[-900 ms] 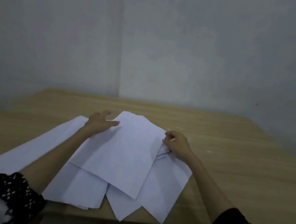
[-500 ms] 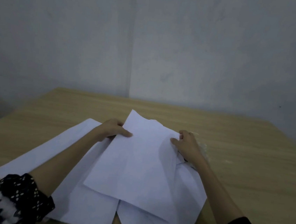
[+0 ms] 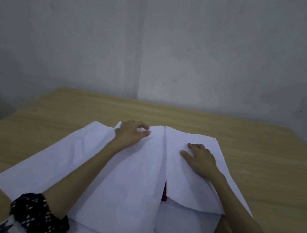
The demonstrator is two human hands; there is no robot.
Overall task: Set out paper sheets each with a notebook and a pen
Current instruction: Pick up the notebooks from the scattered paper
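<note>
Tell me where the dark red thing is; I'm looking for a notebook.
In the head view, a dark red sliver peeks from the gap between the middle sheet and right sheet, below the right hand.

left hand (image 3: pixel 130 135), right hand (image 3: pixel 200 159), paper sheets (image 3: pixel 132 180), table (image 3: pixel 259 146)
</note>
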